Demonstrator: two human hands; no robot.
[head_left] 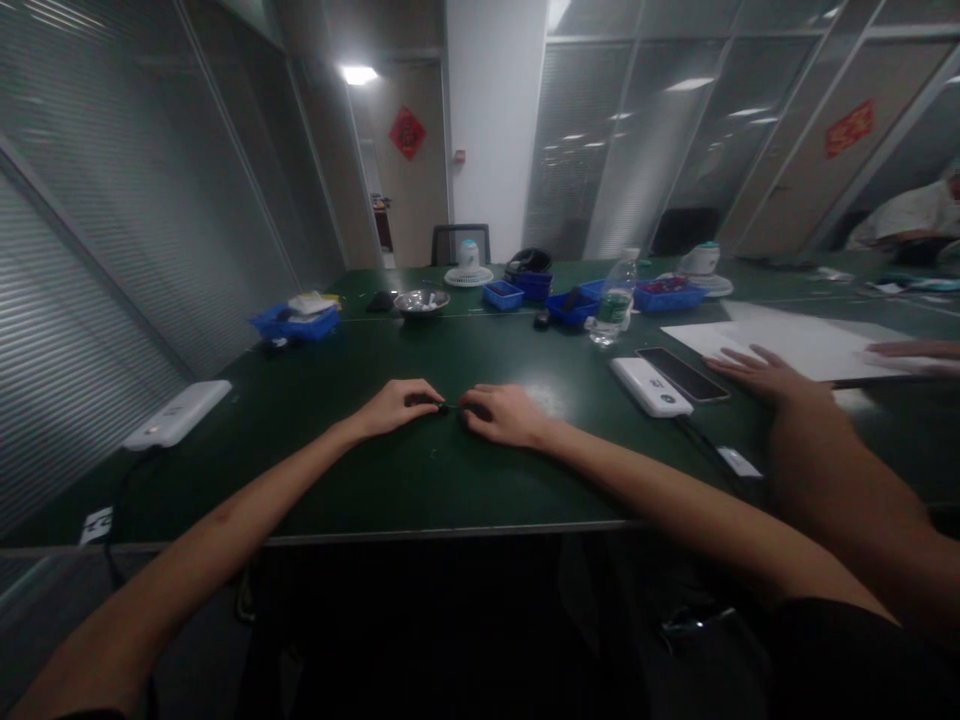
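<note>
Your left hand (397, 405) and right hand (499, 413) pinch a small dark part (444, 407), possibly a clip, at twelve o'clock on the green table (450, 480); rest both wrists there for steadiness.

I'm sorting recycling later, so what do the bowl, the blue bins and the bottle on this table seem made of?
Bowl: probably steel, shiny, with bright glints on its rim. Blue bins: apparently plastic, dull, uniformly coloured. Bottle: probably clear plastic, see-through, with a green label.
</note>
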